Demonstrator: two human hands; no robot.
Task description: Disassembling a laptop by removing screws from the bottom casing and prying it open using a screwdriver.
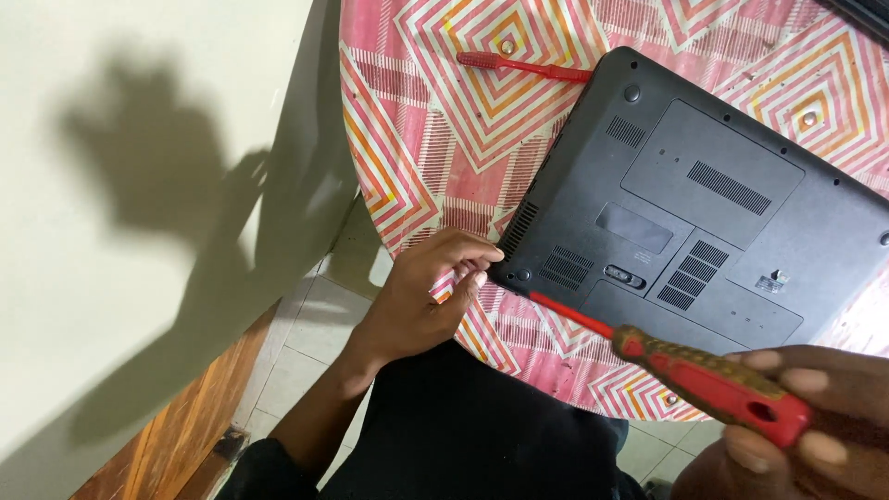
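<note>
Where the right hand leaves frame, its screwdriver handle hides

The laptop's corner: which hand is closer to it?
Left. The left hand touches the corner of the laptop with its fingers. The right hand is off it, holding a screwdriver.

Your laptop lies bottom-up on the table, its near corner close to the table's edge in front of you. Your left hand sits at that corner, fingertips touching the laptop's side. Your right hand is lower right, nearest you, holding a screwdriver whose shaft reaches up and left onto the laptop's near edge. A second screwdriver lies on the table behind the laptop, its tip touching the far corner. The wall stands to your left, with the floor between it and the table.
</note>
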